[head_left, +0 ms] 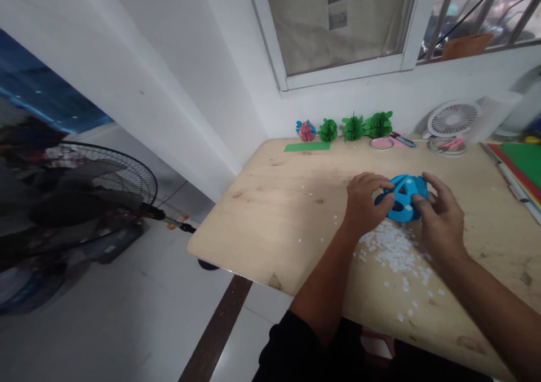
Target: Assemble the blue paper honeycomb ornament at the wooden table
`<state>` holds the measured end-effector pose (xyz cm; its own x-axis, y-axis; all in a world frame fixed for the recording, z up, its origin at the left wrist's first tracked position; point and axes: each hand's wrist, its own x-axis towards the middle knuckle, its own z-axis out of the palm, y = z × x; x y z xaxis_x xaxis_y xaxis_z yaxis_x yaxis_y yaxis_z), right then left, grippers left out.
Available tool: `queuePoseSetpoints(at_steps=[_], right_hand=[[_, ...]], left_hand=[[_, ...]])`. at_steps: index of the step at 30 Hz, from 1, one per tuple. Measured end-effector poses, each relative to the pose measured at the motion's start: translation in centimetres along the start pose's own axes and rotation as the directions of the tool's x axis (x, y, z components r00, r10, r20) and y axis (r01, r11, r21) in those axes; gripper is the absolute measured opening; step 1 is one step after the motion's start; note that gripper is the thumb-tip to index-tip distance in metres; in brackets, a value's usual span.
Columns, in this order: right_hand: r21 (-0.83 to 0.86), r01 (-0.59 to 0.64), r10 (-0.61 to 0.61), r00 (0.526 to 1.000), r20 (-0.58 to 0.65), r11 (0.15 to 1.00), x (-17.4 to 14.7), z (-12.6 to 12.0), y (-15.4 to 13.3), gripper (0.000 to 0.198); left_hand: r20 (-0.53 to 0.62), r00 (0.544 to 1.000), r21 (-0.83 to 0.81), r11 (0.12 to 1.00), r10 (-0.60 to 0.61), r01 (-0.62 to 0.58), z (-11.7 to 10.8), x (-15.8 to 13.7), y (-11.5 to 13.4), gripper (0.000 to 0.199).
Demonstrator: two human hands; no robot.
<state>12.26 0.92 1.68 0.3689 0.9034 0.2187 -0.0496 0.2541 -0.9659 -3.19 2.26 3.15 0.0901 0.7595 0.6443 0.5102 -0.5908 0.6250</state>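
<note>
Between my two hands, a little above the wooden table [262, 213], is a blue paper cutout [403, 208] with openings in it and small white squares stuck on its face. My left hand [367, 200] pinches its left edge between thumb and fingers. On the other side, my right hand [442, 218] grips it with the thumb on the front and the fingers behind, partly hidden. Below the hands lies a scattered heap of small white squares [393, 249].
Along the wall stand a pink and blue paper figure [306, 130] and several green ones [353, 127], behind a green strip [307, 146]. Farther right are a cutter [403, 140], a small white fan [452, 118] and coloured sheets [524, 162]. A large floor fan [84, 196] stands left.
</note>
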Motion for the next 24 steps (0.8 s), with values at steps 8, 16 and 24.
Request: queuePoseSetpoints(at_steps=[8,16,24], right_hand=[[-0.013,-0.007,0.007,0.999,-0.041,1.0,0.22,-0.13,-0.02,0.058],[-0.02,-0.011,0.01,0.999,-0.048,1.0,0.14,-0.09,-0.28,0.059],[-0.007,0.015,-0.015,0.999,-0.037,1.0,-0.06,-0.04,-0.09,0.059]], left_hand=[[0.023,1.0,0.002,1.0,0.011,-0.011,0.08,-0.34,0.67,0.027],[0.095,0.993,0.0,0.998,0.067,-0.068,-0.02,-0.51,0.19,0.045],[0.024,0.999,0.008,0.999,-0.032,0.031,0.16,-0.62,-0.27,0.045]])
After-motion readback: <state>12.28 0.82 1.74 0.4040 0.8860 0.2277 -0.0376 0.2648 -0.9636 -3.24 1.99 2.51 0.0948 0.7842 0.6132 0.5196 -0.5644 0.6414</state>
